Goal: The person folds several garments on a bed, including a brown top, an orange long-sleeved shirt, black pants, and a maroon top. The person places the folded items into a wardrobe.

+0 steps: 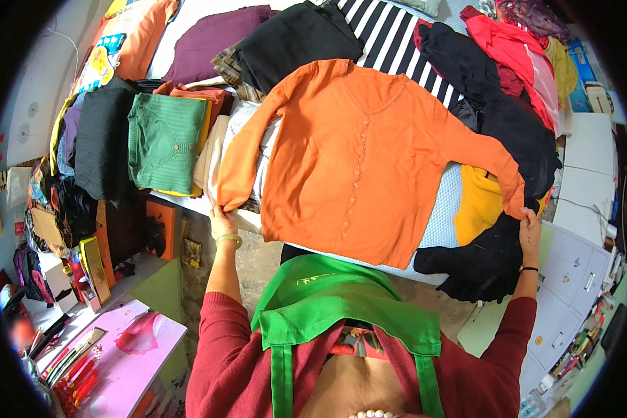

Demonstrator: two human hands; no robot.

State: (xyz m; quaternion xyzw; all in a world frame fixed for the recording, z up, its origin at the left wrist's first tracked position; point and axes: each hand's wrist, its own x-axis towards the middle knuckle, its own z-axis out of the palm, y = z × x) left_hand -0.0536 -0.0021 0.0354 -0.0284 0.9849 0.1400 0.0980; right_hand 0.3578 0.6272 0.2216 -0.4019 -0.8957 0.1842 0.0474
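Observation:
An orange buttoned cardigan [313,151] lies spread front side up over the bed [444,209], its neckline away from me and its hem towards me. Pinched in my left hand [223,223] is the cuff of the sleeve on the left. The other cuff is gripped by my right hand [530,235], out to the right. Both sleeves stretch outward from the body of the garment. Beneath the right sleeve are a yellow garment [478,201] and a black garment [480,256].
Left of the cardigan sit a folded green ribbed knit [162,143] and folded black clothing [104,141]. Behind it lie folded black fabric [298,44], a purple garment [217,42] and striped cloth [392,39]. A pink table [151,345] stands lower left; a drawer cabinet [564,282] stands right.

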